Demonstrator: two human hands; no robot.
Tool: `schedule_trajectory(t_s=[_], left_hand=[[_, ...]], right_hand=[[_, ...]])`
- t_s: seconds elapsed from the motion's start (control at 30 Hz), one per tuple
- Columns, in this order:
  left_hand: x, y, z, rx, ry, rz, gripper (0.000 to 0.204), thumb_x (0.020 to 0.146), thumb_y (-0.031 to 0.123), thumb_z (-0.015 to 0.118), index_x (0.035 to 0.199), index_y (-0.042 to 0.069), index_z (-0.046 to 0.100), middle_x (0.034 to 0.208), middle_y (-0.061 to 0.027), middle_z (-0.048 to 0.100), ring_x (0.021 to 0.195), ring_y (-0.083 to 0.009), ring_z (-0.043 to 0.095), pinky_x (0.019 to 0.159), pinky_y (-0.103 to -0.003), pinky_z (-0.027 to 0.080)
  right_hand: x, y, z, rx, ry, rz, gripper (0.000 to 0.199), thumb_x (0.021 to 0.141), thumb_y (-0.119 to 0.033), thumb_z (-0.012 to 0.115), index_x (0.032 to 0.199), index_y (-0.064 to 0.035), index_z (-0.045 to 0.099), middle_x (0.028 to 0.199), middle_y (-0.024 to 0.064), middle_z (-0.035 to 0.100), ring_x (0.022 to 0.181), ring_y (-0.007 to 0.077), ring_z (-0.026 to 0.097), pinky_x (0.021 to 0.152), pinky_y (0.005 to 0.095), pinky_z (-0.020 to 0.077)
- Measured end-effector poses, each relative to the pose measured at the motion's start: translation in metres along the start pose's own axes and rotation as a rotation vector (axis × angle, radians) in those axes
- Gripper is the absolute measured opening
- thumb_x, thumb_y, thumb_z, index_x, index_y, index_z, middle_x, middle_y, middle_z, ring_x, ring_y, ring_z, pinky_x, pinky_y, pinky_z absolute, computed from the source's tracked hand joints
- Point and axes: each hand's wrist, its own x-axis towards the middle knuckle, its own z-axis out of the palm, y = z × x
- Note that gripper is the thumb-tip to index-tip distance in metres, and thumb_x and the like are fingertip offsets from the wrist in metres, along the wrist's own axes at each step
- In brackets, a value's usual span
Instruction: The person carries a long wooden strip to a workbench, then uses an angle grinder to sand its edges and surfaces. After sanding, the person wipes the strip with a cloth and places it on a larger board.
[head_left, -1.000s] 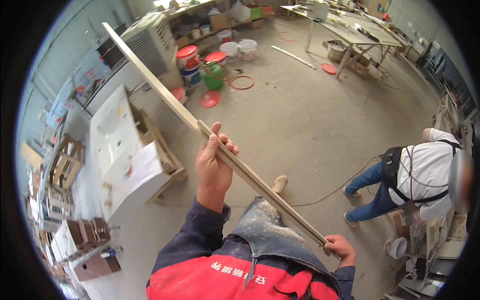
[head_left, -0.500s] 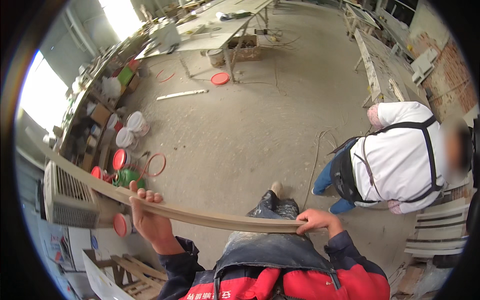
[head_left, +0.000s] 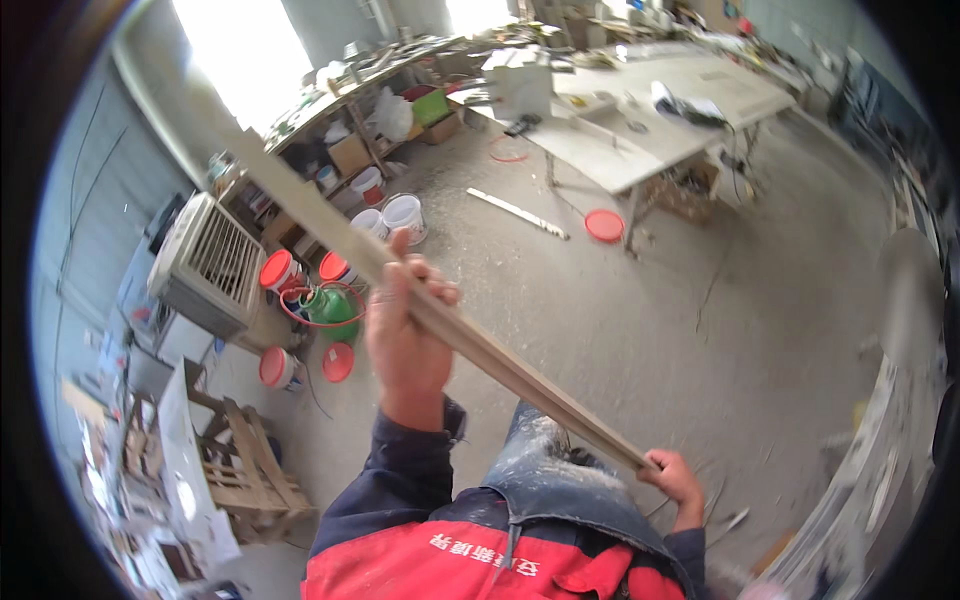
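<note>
I carry a long pale wooden strip (head_left: 500, 355) that runs from the upper left down to the lower right across the view. My left hand (head_left: 405, 335) is closed around its middle, raised in front of me. At the strip's near end my right hand (head_left: 675, 478) grips it, low beside my paint-spattered jeans and red jacket. The far end of the strip blurs out toward the bright window at the upper left.
Buckets with red lids (head_left: 282, 272) and a green container (head_left: 332, 307) stand on the concrete floor at left, by a cooler unit (head_left: 205, 265). Wooden frames (head_left: 245, 475) lean at lower left. A long white workbench (head_left: 640, 125) fills the back; a red lid (head_left: 604, 225) lies below it.
My view has swung round: the crouching person in white is out of sight and the workbench is ahead. The strip now slopes from upper left to lower right, both hands still gripping it.
</note>
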Motion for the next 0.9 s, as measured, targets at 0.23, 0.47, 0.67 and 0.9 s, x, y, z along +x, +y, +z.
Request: schedule_trajectory(t_s=[0.23, 0.47, 0.67, 0.9], left_hand=[[0.085, -0.198, 0.033, 0.019, 0.096, -0.002, 0.053, 0.105, 0.018, 0.066, 0.151, 0.0, 0.046, 0.102, -0.0033, 0.062, 0.088, -0.0138, 0.062, 0.079, -0.031, 0.053], [0.195, -0.39, 0.116, 0.013, 0.052, -0.155, 0.053, 0.105, 0.019, 0.065, 0.152, 0.002, 0.046, 0.106, -0.0023, 0.06, 0.09, -0.0143, 0.063, 0.083, -0.033, 0.051], [0.266, -0.512, 0.183, 0.074, -0.029, -0.178, 0.055, 0.104, 0.016, 0.065, 0.153, 0.0, 0.044, 0.108, -0.0048, 0.06, 0.091, -0.0151, 0.062, 0.084, -0.033, 0.051], [0.331, -0.635, 0.243, 0.077, -0.022, -0.092, 0.057, 0.104, 0.015, 0.064, 0.155, 0.0, 0.042, 0.108, -0.0052, 0.061, 0.089, -0.0159, 0.062, 0.083, -0.032, 0.053]], right_hand=[[0.126, 0.051, -0.15, -0.076, 0.092, 0.034, 0.022, 0.082, -0.021, 0.084, 0.091, -0.0048, 0.072, 0.075, -0.0048, 0.059, 0.075, 0.0072, 0.052, 0.067, 0.0285, 0.0453], [0.232, 0.019, -0.306, -0.183, 0.331, -0.027, 0.037, 0.079, -0.023, 0.092, 0.103, -0.0036, 0.072, 0.081, 0.0004, 0.067, 0.078, 0.0088, 0.059, 0.071, 0.0296, 0.051], [0.308, 0.003, -0.42, -0.238, 0.387, -0.142, 0.047, 0.08, -0.038, 0.091, 0.107, -0.0052, 0.072, 0.084, 0.0094, 0.07, 0.077, 0.0197, 0.066, 0.074, 0.035, 0.0539], [0.404, 0.026, -0.567, -0.269, 0.312, -0.374, 0.05, 0.088, -0.054, 0.075, 0.094, -0.0045, 0.072, 0.081, 0.0171, 0.068, 0.072, 0.0298, 0.065, 0.068, 0.0412, 0.0511]])
